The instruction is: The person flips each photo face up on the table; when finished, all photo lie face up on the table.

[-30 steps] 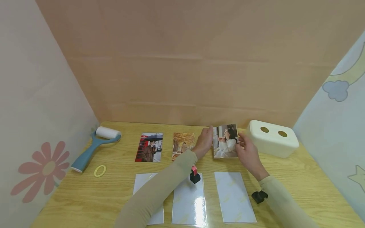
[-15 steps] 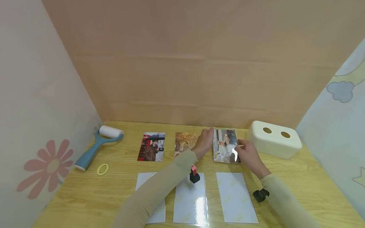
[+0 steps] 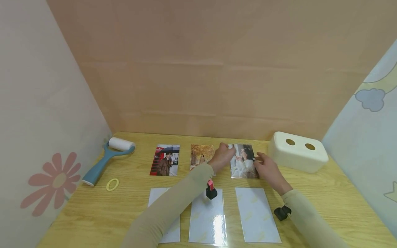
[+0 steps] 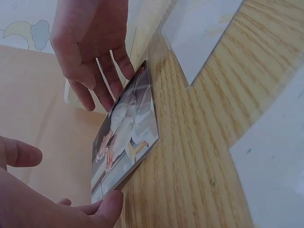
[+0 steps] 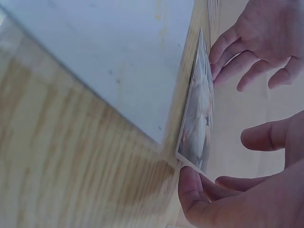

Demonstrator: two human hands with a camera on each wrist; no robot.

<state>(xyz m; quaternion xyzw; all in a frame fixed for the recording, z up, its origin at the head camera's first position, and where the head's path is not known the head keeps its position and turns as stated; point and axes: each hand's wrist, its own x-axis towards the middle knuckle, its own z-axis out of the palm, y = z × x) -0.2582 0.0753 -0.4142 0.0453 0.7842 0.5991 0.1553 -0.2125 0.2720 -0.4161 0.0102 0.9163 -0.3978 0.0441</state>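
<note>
A glossy photo of a seated person in white lies at the back of the table, between the two hands. At its left edge, my left hand touches it with the fingers while the thumb stays apart, as the left wrist view shows on the photo. My right hand has its fingertips against the opposite edge, its thumb also apart from the photo. To the left lie an autumn photo, partly covered by the left hand, and an umbrella photo.
Three white sheets lie in front: a left sheet partly under the left sleeve, a middle sheet with a shiny clear edge, and a right sheet. A blue-handled roller, a yellow ring and a cream box stand around.
The photo has come down from a raised, tilted position to the table and shifted slightly left. The right hand's pinch on its edge has loosened, and both hands stay beside it.
</note>
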